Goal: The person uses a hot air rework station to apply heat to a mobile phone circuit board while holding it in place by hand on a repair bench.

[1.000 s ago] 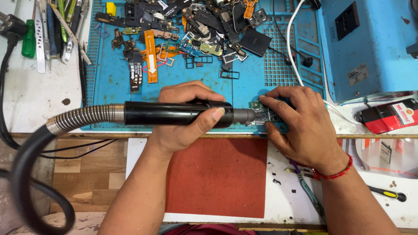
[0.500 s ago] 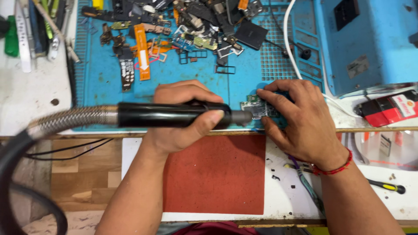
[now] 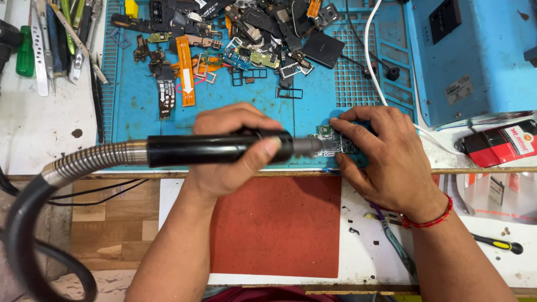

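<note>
My left hand (image 3: 232, 151) grips a black hot-air wand (image 3: 218, 149) held level, its metal nozzle (image 3: 309, 146) pointing right at a small green circuit board (image 3: 335, 142). The board lies on the blue work mat (image 3: 140, 117) near its front edge. My right hand (image 3: 386, 154) rests on the mat with its fingers pressed around the board's right side, holding it flat. A red thread bracelet sits on that wrist. The wand's ribbed metal sleeve (image 3: 92, 159) and black hose (image 3: 22, 223) trail off to the left.
Several phone parts, flex cables and metal frames (image 3: 224, 45) litter the mat's far half. Tweezers and screwdrivers (image 3: 50, 39) lie at far left. A blue machine (image 3: 475, 50) stands at right, a red-black box (image 3: 500, 142) beside it. A red pad (image 3: 277, 223) lies below the mat; a yellow-handled screwdriver (image 3: 500, 244) at right.
The wand nozzle stays aimed at the board and both hands keep their hold. The view has shifted slightly, so everything sits a little lower in the frame.
</note>
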